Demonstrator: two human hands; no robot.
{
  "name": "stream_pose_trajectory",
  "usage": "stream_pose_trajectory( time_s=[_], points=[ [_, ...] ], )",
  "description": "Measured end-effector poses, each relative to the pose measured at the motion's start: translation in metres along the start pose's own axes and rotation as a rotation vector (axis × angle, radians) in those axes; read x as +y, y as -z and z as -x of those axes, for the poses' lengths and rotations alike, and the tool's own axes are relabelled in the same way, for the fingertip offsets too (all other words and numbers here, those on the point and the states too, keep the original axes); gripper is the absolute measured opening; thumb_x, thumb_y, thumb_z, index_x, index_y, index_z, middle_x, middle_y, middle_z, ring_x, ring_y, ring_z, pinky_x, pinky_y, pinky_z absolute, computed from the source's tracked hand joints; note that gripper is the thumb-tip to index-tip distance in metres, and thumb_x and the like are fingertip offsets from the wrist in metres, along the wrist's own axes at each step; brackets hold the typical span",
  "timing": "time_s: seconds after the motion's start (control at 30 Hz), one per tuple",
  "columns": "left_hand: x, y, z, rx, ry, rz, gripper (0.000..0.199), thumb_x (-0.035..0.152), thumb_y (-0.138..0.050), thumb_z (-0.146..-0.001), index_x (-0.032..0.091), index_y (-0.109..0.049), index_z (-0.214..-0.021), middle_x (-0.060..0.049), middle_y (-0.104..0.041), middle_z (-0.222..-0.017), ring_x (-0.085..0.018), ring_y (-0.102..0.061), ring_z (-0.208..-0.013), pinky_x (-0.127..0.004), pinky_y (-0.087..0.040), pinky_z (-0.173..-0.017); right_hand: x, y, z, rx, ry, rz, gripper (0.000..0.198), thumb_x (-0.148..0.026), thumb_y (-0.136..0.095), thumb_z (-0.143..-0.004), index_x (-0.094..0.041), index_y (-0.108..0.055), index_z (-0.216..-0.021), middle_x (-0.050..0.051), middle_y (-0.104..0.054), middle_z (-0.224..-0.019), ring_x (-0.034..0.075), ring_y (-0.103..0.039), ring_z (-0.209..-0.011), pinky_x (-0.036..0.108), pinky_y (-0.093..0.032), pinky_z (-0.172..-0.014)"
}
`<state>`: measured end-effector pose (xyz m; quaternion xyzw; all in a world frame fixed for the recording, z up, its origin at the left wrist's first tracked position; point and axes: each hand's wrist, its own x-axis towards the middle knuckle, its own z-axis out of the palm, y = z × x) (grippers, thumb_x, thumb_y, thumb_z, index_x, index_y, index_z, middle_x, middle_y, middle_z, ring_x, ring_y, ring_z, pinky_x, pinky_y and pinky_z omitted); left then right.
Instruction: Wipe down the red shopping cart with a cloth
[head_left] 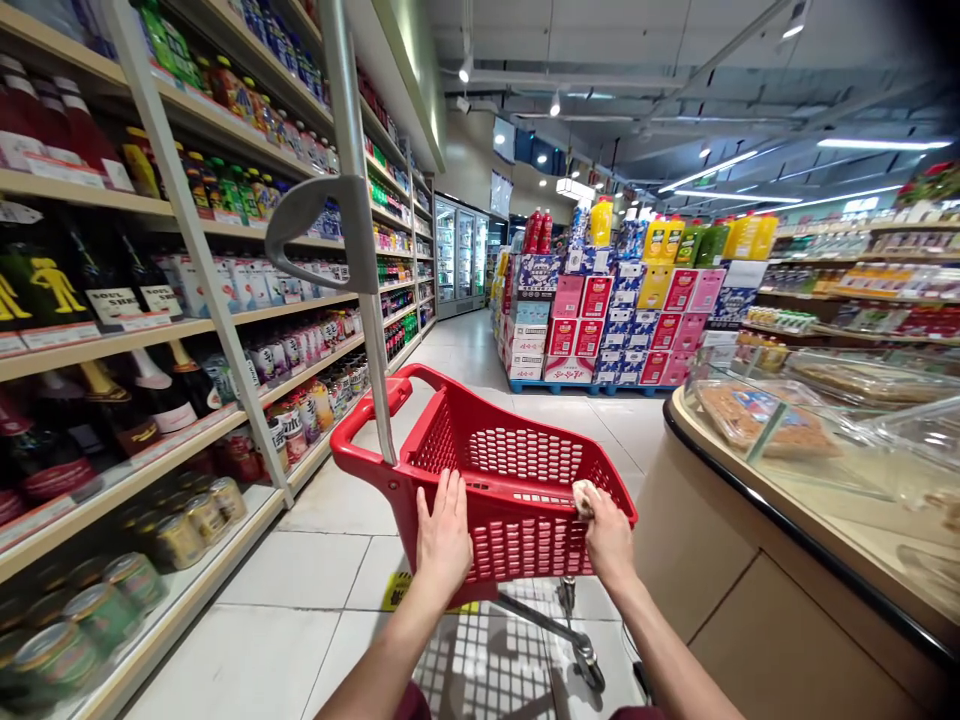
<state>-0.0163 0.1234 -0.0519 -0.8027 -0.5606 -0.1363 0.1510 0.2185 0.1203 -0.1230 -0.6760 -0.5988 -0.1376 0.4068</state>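
A red plastic shopping basket cart [525,540] stands side-on right in front of me, with a metal pole and a grey handle [322,235] rising at its left end. My left hand [444,535] lies flat against the near side wall, fingers stretched up towards the rim and nothing in it. Near the right end of the same rim, my right hand [607,535] is closed around a crumpled whitish cloth [586,498] pressed against the rim. Some of the right fingers are hidden behind the cloth and rim. One caster wheel [589,665] shows below.
Shelves of bottles and cans [187,330] run along the left. A curved counter with a glass top [750,520] stands close on the right. Stacked drink cartons [600,320] on a blue pallet are ahead, with glass-door fridges [459,250] beyond. A yellow floor sticker [396,590] lies under the cart.
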Motion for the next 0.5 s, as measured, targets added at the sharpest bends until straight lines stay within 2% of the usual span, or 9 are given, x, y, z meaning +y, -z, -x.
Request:
stream_pose_trajectory(
  time_s=[0.07,0.17,0.2,0.3,0.37,0.43,0.5],
  points=[
    [0.001,0.000,0.001,-0.012,0.004,0.000,0.066,0.016,-0.040,-0.068,0.009,-0.029,-0.132,-0.008,-0.025,-0.142,-0.024,-0.008,-0.133,-0.050,-0.012,-0.106,-0.012,-0.003,0.001,-0.004,0.020,-0.027,0.051,-0.002,-0.030,-0.073,-0.021,-0.053,-0.114,0.008,-0.057,-0.112,0.020,-0.050,-0.106,0.037,-0.039,-0.089],
    [0.002,0.001,0.003,-0.020,0.016,0.017,0.065,0.016,-0.039,-0.068,0.009,-0.029,-0.132,-0.008,-0.024,-0.142,-0.022,-0.011,-0.133,-0.051,-0.010,-0.106,-0.043,-0.008,0.001,-0.105,0.199,-0.106,0.051,0.000,-0.031,-0.073,-0.022,-0.053,-0.114,0.006,-0.053,-0.119,0.020,-0.045,-0.112,0.037,-0.037,-0.093],
    [0.002,0.002,0.004,-0.020,0.014,0.028,0.065,0.016,-0.039,-0.069,0.009,-0.029,-0.132,-0.008,-0.024,-0.142,-0.022,-0.012,-0.132,-0.051,-0.009,-0.106,-0.048,-0.007,0.001,-0.124,0.216,-0.120,0.051,0.000,-0.031,-0.073,-0.022,-0.053,-0.113,0.006,-0.053,-0.120,0.020,-0.045,-0.112,0.037,-0.037,-0.094],
    [0.004,0.012,0.003,-0.030,0.018,0.070,0.063,0.017,-0.040,-0.069,0.009,-0.032,-0.131,-0.009,-0.027,-0.141,-0.023,-0.017,-0.131,-0.052,-0.010,-0.106,-0.045,0.003,0.001,-0.098,0.116,-0.136,0.047,-0.002,-0.030,-0.077,-0.023,-0.053,-0.112,0.006,-0.055,-0.113,0.019,-0.049,-0.106,0.038,-0.041,-0.089],
    [0.007,0.024,-0.005,-0.075,0.038,0.090,0.057,0.018,-0.041,-0.069,0.009,-0.041,-0.125,-0.012,-0.040,-0.134,-0.025,-0.029,-0.126,-0.051,-0.013,-0.105,-0.039,0.008,0.005,-0.093,0.104,-0.159,0.037,-0.010,-0.033,-0.084,-0.023,-0.051,-0.113,0.007,-0.054,-0.111,0.019,-0.051,-0.103,0.039,-0.042,-0.087],
    [0.010,0.037,-0.020,-0.177,0.038,0.089,0.046,0.019,-0.044,-0.069,0.008,-0.054,-0.112,-0.014,-0.056,-0.117,-0.026,-0.045,-0.114,-0.049,-0.015,-0.105,-0.042,0.008,0.014,-0.142,0.173,-0.197,0.028,-0.022,-0.040,-0.087,-0.021,-0.051,-0.112,0.007,-0.053,-0.112,0.018,-0.052,-0.099,0.039,-0.044,-0.084],
    [0.013,0.048,-0.039,-0.303,0.016,0.077,0.032,0.019,-0.048,-0.067,0.008,-0.063,-0.093,-0.014,-0.066,-0.093,-0.026,-0.056,-0.096,-0.048,-0.017,-0.104,-0.055,0.003,0.028,-0.220,0.270,-0.239,0.030,-0.034,-0.046,-0.085,-0.019,-0.051,-0.109,0.006,-0.052,-0.112,0.017,-0.053,-0.095,0.038,-0.046,-0.081]
  ],
)
